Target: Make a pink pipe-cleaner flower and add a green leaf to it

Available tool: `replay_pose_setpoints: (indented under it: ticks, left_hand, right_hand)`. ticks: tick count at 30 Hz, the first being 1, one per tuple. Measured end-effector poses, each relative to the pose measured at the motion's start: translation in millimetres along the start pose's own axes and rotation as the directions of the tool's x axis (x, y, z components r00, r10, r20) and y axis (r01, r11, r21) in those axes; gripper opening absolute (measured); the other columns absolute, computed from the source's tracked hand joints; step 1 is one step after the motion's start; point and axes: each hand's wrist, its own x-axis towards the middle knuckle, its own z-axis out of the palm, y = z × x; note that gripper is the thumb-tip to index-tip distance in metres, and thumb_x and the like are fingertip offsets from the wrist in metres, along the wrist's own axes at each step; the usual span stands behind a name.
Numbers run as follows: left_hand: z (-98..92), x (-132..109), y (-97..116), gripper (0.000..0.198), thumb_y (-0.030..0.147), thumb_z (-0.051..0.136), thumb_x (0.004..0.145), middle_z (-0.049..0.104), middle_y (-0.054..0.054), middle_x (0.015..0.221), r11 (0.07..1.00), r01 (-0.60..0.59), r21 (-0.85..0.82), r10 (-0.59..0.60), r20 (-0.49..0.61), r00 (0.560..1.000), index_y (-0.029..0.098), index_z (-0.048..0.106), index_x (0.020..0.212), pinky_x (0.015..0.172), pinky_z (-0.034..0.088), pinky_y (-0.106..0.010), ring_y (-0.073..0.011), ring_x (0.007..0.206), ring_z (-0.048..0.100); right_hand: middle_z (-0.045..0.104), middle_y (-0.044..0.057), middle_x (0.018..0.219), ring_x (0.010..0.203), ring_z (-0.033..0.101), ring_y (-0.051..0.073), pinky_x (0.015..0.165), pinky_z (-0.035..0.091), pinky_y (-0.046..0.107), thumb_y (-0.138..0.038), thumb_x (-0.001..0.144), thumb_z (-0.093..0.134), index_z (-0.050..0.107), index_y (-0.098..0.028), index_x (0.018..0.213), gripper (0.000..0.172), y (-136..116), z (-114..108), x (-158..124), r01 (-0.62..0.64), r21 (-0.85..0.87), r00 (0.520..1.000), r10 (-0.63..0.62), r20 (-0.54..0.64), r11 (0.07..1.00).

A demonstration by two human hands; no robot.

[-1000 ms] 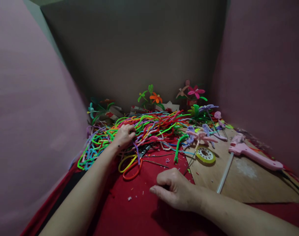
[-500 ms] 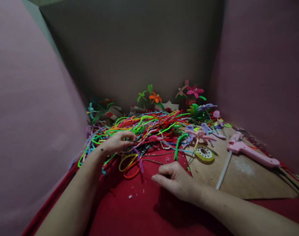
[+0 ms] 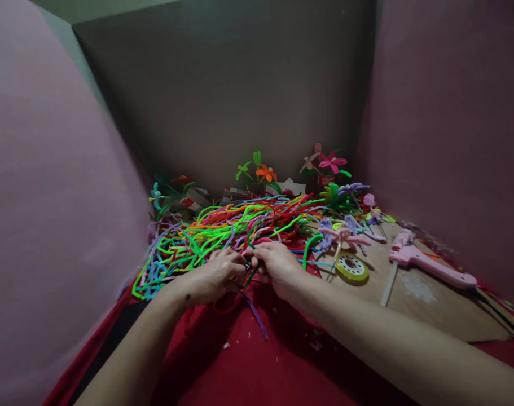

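Observation:
My left hand (image 3: 223, 274) and my right hand (image 3: 277, 265) meet at the front edge of a heap of coloured fuzzy stems (image 3: 235, 223). The fingers of both are bent inward around a dark green stem (image 3: 250, 276), which shows between them and sticks up above. Something small and black sits by my left fingertips, too hidden to name. Below my hands a purple stem (image 3: 257, 318) lies on the red cloth (image 3: 240, 372).
On the brown board (image 3: 443, 316) at the right lie a pink glue gun (image 3: 434, 265), a yellow tape roll (image 3: 352, 267) and a pale pink fuzzy flower (image 3: 343, 234). More flowers, one orange (image 3: 266, 173) and one magenta (image 3: 333, 162), stand at the back.
My hands were apart and have come together. The left moved right and slightly down, the right moved up and left. A dark green stem now shows between them.

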Motion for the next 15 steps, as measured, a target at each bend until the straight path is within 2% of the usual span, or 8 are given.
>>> replay_pose_setpoints:
  ticks: [2, 4, 7, 9, 10, 13, 15]
  left_hand:
    - [-0.3, -3, -4, 0.012, 0.03, 0.059, 0.075, 0.061, -0.002, 0.096, 0.997, 0.031, -0.07, -0.03, 0.013, 0.999, 0.023, 0.065, 0.083, 0.086, 0.037, -0.033, -0.0202, 0.094, 0.051]
    - [-5.2, -6, -13, 0.024, 0.039, 0.056, 0.077, 0.063, -0.002, 0.095, 0.974, 0.073, -0.216, -0.072, 0.01, 0.997, 0.023, 0.064, 0.092, 0.082, 0.04, -0.03, -0.0197, 0.091, 0.054]
    - [-16.1, -7, -31, 0.031, 0.046, 0.051, 0.077, 0.066, 0.0, 0.089, 0.901, 0.154, -0.406, -0.197, -0.065, 0.978, 0.022, 0.066, 0.09, 0.072, 0.044, -0.025, -0.0181, 0.083, 0.059]
    - [-23.0, -4, -47, 0.03, 0.047, 0.055, 0.073, 0.068, 0.001, 0.083, 0.895, 0.215, -0.392, -0.294, -0.155, 0.943, 0.022, 0.067, 0.084, 0.07, 0.045, -0.024, -0.0182, 0.08, 0.061]
    - [-25.8, 0, -56, 0.03, 0.048, 0.058, 0.069, 0.068, 0.001, 0.077, 0.893, 0.257, -0.37, -0.358, -0.238, 0.903, 0.021, 0.068, 0.078, 0.069, 0.045, -0.024, -0.0183, 0.077, 0.061]
    - [-31.0, 20, -76, 0.036, 0.047, 0.051, 0.073, 0.07, -0.002, 0.084, 0.881, 0.31, -0.358, -0.443, -0.388, 0.808, 0.018, 0.068, 0.085, 0.074, 0.045, -0.025, -0.0195, 0.082, 0.062]
    - [-31.0, 40, -82, 0.038, 0.044, 0.049, 0.073, 0.07, -0.003, 0.088, 0.876, 0.336, -0.347, -0.467, -0.43, 0.773, 0.017, 0.068, 0.091, 0.075, 0.044, -0.024, -0.0193, 0.084, 0.062]
  right_hand:
    - [0.049, -0.005, 0.048, 0.035, 0.034, 0.005, 0.032, 0.022, 0.018, -0.017, 0.07, 0.05, 0.057, -0.013, 0.072, 0.008, 2, -5, -17, 0.014, 0.024, 1.0, -0.014, -0.005, 1.0]
    - [0.046, -0.006, 0.045, 0.034, 0.033, 0.006, 0.032, 0.022, 0.018, -0.021, 0.069, 0.052, 0.057, -0.014, 0.075, 0.011, 3, -13, -34, 0.031, 0.063, 0.999, -0.029, -0.03, 0.998]
    - [0.04, -0.008, 0.038, 0.037, 0.036, 0.005, 0.04, 0.029, 0.018, -0.022, 0.069, 0.055, 0.057, -0.013, 0.071, 0.009, 4, -23, -49, 0.153, 0.079, 0.986, -0.147, -0.08, 0.985]
    - [0.036, -0.009, 0.036, 0.038, 0.039, 0.006, 0.043, 0.032, 0.018, -0.023, 0.071, 0.056, 0.055, -0.014, 0.073, 0.01, 7, -28, -53, 0.168, 0.115, 0.984, -0.161, -0.071, 0.979]
    - [0.035, -0.01, 0.036, 0.036, 0.038, 0.007, 0.042, 0.031, 0.018, -0.025, 0.072, 0.056, 0.054, -0.015, 0.076, 0.011, 9, -29, -53, 0.147, 0.146, 0.989, -0.141, -0.052, 0.978]
    - [0.032, -0.012, 0.038, 0.03, 0.023, 0.005, 0.035, 0.022, 0.018, -0.029, 0.076, 0.055, 0.049, -0.019, 0.082, 0.013, 16, -32, -51, 0.052, 0.222, 0.999, -0.054, 0.002, 0.974]
    - [0.031, -0.012, 0.039, 0.031, 0.016, 0.004, 0.033, 0.016, 0.017, -0.03, 0.077, 0.055, 0.047, -0.021, 0.083, 0.014, 20, -33, -50, 0.013, 0.239, 1.0, -0.018, 0.017, 0.971]
